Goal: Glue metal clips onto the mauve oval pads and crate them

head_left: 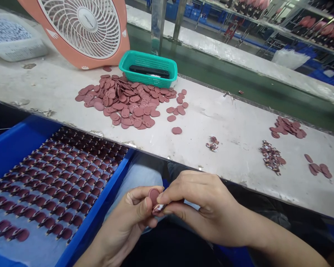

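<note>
A maroon oval pad (pixel 154 196) is held upright, long axis near vertical, in the curled fingers of the left hand (pixel 122 224), just right of the blue tray (pixel 96 218). Its lower end is pinched by the right hand (pixel 208 205).

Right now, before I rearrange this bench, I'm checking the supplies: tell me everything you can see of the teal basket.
The teal basket is a shallow rectangular container of what looks like plastic, with rounded corners, a solid rim and perforated mesh walls. It sits flat on the worn pale bench. A long black object lies inside it, and rose-coloured discs pile up against its near side.
</note>
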The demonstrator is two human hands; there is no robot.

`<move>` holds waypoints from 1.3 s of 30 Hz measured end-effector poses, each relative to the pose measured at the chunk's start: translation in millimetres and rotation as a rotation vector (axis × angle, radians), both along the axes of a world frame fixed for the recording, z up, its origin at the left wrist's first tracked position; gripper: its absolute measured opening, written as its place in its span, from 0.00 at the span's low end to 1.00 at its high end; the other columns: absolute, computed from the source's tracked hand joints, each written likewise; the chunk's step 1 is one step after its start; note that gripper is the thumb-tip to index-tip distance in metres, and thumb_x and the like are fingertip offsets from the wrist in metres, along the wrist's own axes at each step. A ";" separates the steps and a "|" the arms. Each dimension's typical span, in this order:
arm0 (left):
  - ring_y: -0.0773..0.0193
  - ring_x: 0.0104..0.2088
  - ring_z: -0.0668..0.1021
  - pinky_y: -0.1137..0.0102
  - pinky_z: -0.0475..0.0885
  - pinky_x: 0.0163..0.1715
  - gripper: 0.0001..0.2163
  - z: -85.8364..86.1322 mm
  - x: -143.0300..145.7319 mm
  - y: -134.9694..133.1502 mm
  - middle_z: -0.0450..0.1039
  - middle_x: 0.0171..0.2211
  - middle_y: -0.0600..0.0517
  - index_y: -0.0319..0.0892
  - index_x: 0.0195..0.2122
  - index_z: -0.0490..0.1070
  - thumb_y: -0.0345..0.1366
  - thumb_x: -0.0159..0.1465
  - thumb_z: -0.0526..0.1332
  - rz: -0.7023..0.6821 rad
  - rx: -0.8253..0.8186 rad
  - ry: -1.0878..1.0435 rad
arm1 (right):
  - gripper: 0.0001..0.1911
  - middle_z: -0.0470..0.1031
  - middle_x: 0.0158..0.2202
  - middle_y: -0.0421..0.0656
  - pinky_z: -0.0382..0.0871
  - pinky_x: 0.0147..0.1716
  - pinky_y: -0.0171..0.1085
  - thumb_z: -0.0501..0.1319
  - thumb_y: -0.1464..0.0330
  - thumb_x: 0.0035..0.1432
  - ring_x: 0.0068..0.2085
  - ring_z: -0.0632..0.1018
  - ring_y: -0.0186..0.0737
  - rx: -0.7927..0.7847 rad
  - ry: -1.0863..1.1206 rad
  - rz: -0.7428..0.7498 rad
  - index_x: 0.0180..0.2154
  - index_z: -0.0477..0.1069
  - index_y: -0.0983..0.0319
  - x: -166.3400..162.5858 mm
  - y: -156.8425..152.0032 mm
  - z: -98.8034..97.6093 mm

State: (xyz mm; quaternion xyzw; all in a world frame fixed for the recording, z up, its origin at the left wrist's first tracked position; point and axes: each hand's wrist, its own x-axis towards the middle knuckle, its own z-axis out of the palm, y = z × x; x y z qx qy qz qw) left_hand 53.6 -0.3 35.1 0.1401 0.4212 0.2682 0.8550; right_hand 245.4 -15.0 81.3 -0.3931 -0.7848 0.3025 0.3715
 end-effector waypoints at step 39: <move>0.73 0.24 0.74 0.84 0.71 0.21 0.13 -18.3 -7.6 2.5 0.73 0.24 0.54 0.41 0.29 0.83 0.44 0.49 0.78 -0.028 -0.030 -0.144 | 0.20 0.80 0.43 0.48 0.76 0.43 0.34 0.70 0.72 0.58 0.43 0.79 0.37 -0.041 0.088 0.008 0.52 0.73 0.66 -4.2 6.5 -6.2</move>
